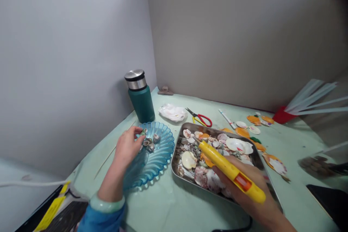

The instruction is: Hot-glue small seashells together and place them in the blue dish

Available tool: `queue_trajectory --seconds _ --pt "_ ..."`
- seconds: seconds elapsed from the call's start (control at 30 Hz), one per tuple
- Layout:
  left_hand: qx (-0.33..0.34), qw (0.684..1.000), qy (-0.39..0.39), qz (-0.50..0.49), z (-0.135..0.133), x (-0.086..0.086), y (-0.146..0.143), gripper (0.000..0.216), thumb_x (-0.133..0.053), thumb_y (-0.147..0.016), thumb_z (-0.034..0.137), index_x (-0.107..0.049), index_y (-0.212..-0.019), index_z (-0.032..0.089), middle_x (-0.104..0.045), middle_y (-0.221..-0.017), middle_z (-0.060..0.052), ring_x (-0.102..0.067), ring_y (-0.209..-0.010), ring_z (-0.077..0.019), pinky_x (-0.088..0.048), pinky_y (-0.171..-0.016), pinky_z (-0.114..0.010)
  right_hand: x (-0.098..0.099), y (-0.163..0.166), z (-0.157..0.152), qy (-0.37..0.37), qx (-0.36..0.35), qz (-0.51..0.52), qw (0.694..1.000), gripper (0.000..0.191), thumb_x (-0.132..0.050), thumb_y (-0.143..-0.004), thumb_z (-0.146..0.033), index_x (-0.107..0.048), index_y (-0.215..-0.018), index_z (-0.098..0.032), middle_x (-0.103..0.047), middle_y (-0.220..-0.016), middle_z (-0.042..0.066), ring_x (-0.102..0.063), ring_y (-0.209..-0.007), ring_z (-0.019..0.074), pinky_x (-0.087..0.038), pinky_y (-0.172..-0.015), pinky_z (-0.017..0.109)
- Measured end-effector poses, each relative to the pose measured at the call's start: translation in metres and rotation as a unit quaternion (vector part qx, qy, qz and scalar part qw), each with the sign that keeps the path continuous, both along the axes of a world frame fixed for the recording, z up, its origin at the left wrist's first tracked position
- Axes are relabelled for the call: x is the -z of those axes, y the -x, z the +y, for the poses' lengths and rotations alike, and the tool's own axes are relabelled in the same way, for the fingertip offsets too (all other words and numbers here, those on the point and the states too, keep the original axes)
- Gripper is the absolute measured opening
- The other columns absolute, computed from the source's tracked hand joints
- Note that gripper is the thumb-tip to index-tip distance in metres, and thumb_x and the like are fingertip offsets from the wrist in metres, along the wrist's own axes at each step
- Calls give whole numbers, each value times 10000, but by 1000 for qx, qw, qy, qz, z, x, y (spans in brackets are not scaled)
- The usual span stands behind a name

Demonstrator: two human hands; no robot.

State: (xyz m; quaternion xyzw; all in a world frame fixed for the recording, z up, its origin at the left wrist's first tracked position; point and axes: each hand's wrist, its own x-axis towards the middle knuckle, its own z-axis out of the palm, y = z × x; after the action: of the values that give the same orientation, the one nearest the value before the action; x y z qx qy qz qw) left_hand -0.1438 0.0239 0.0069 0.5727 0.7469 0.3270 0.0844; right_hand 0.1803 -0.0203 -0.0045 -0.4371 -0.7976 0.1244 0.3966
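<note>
My left hand (pixel 129 145) is over the scalloped blue plate (pixel 161 152), its thumb and fingertips closed around a small greenish shell (pixel 144 131). Several small snail shells (pixel 149 145) lie on the plate just below the fingers. My right hand (pixel 244 177) grips a yellow pen-shaped hot-glue tool (pixel 225 165) with an orange window on its body. The tool's thin metal tip points up and left, over the metal tray (pixel 178 178). Mixed seashells fill that tray, among them a pale scallop shell (pixel 189 160).
A green bottle (pixel 141 103) stands behind the plate. Beyond the tray lie a white plastic packet (pixel 172 112), red-and-yellow-handled pliers (pixel 199 118) and a white marker (pixel 227 119). Orange shells (pixel 242 132) lie along its right. A red cup (pixel 284 115) holds translucent sticks.
</note>
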Motion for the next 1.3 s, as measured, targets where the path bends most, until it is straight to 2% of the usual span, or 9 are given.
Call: queue_trajectory --seconds 0.17,0.27,0.37,0.53,0.67,0.73,0.93,1.07,1.3 --pt "12 997 9 73 11 6 16 223 -546 -769 285 -713 -894 206 -727 -837 -123 -636 -811 -292 -425 -694 -361 1 -1 -1 -3 10 -2 1000 134 -566 -862 -348 -625 -880 -229 -684 -676 13 -633 -501 178 -513 -494 265" --pt "9 995 8 103 8 3 15 285 -496 -792 283 -724 -926 175 -721 -841 -159 -623 -833 -318 -422 -701 -382 1 -1 -1 -2 16 7 1000 136 -569 -861 -352 -602 -815 -229 -621 -592 -10 -594 -449 164 -499 -480 261" --pt "17 992 4 122 1 -2 10 269 -489 -796 281 -728 -879 188 -719 -829 -138 -609 -867 -313 -419 -731 -381 1 -2 -1 1 11 18 1000 128 -576 -858 -333 -583 -787 -227 -576 -568 -21 -589 -459 162 -498 -482 257" --pt "67 990 -14 120 -11 -8 -22 266 -469 -845 302 -718 -808 218 -727 -848 -84 -609 -842 -268 -420 -746 -348 2 -7 -1 20 27 44 998 119 -588 -864 -317 -605 -795 -221 -647 -670 3 -640 -548 173 -524 -510 251" --pt "179 978 -34 107 -14 -7 -56 318 -447 -890 363 -718 -798 224 -723 -793 -70 -608 -794 -251 -425 -721 -336 3 -12 1 21 86 89 992 110 -608 -860 -308 -645 -852 -205 -685 -706 12 -647 -547 172 -539 -494 242" --pt "202 973 -30 106 -13 -6 -62 288 -456 -887 332 -719 -841 225 -726 -815 -69 -611 -817 -255 -431 -721 -338 5 -16 1 14 110 111 988 115 -615 -855 -305 -656 -867 -198 -687 -704 11 -648 -550 169 -550 -500 236" --pt "90 974 40 203 -5 -7 -22 281 -462 -822 214 -741 -857 208 -720 -859 -118 -594 -888 -317 -421 -716 -383 11 -24 0 12 141 125 982 139 -654 -826 -312 -675 -902 -199 -716 -812 36 -675 -609 183 -568 -521 242" --pt "107 964 66 235 -3 -5 -3 235 -521 -791 244 -748 -842 219 -710 -863 -111 -572 -920 -325 -414 -740 -381 12 -23 -1 23 127 133 983 107 -657 -824 -306 -662 -885 -219 -701 -758 23 -648 -561 178 -541 -458 246" --pt "142 951 69 267 7 3 -3 288 -502 -818 233 -753 -959 243 -665 -913 -108 -556 -922 -302 -406 -767 -373 12 -22 -2 38 126 139 982 80 -659 -818 -297 -648 -868 -235 -682 -741 14 -625 -546 181 -513 -428 259"
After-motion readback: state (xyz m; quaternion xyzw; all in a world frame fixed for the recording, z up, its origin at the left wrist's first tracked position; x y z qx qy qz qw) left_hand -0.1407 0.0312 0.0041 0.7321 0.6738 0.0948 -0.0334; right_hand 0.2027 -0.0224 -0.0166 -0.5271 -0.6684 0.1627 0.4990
